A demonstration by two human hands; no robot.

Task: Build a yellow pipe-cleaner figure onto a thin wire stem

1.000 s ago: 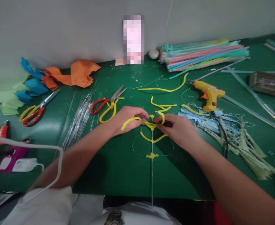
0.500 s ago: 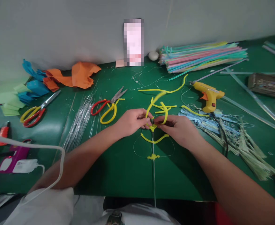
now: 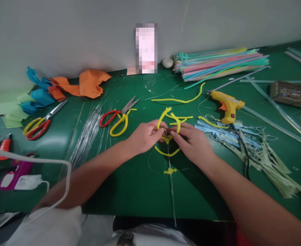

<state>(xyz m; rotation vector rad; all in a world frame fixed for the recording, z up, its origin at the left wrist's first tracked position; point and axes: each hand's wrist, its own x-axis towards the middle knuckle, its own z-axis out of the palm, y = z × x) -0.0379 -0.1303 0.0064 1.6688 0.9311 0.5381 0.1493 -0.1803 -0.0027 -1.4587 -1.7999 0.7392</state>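
My left hand [image 3: 150, 134] and my right hand [image 3: 190, 138] meet near the middle of the green table, their fingers closed on a yellow pipe cleaner [image 3: 176, 120] bent into a loop with its top ends close together. A curved yellow piece [image 3: 166, 152] crosses below the loop. A pale wire stem [image 3: 172, 191] runs from it toward me, past a small yellow cluster [image 3: 170, 171]. Thin wire arcs out beside the stem. My fingertips partly hide the join. Short yellow pieces [image 3: 185, 118] lie just behind my right hand.
Red-handled scissors [image 3: 123, 114] and a bundle of wires [image 3: 89, 133] lie left of my hands. Right are a yellow glue gun [image 3: 226, 106], tassels [image 3: 260, 147] and a box [image 3: 291, 94]. Pipe cleaners [image 3: 222, 65] and a phone [image 3: 146, 49] are behind. More scissors [image 3: 45, 119] lie far left.
The two upper yellow ends have been drawn inward and now come together at the top. My right hand has shifted slightly left, and the stem's near end has swung right.
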